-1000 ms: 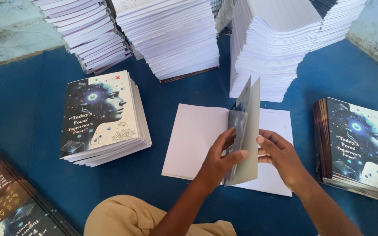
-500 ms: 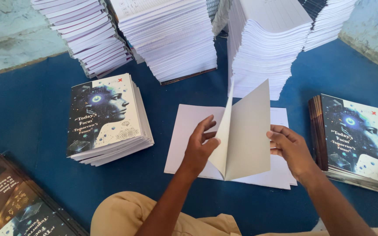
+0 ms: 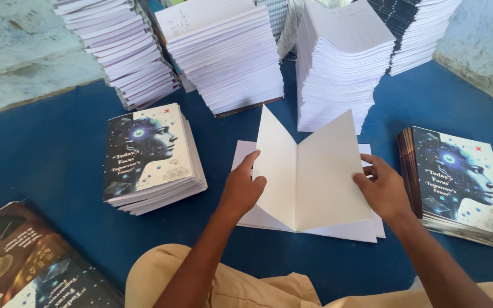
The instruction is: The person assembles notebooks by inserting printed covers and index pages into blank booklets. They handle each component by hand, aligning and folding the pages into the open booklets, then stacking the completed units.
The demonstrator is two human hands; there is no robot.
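Observation:
My left hand (image 3: 244,185) grips the left leaf and my right hand (image 3: 382,186) the right leaf of a blank white folded cover sheet (image 3: 309,171), held open like a V above a low pile of white sheets (image 3: 360,231) on the blue floor. A stack of finished notebooks (image 3: 150,155) with a dark face illustration lies left of my hands. A similar stack (image 3: 463,182) lies to the right.
Tall piles of white page bundles (image 3: 223,54) (image 3: 338,68) stand behind, with more at the far left (image 3: 118,48) and far right (image 3: 423,31). Dark printed covers (image 3: 24,262) lie at the bottom left. My tan-trousered knee (image 3: 241,285) is in front.
The folded sheet, held nearly closed and upright a second ago, has been spread open wide between both hands; my hands have moved apart.

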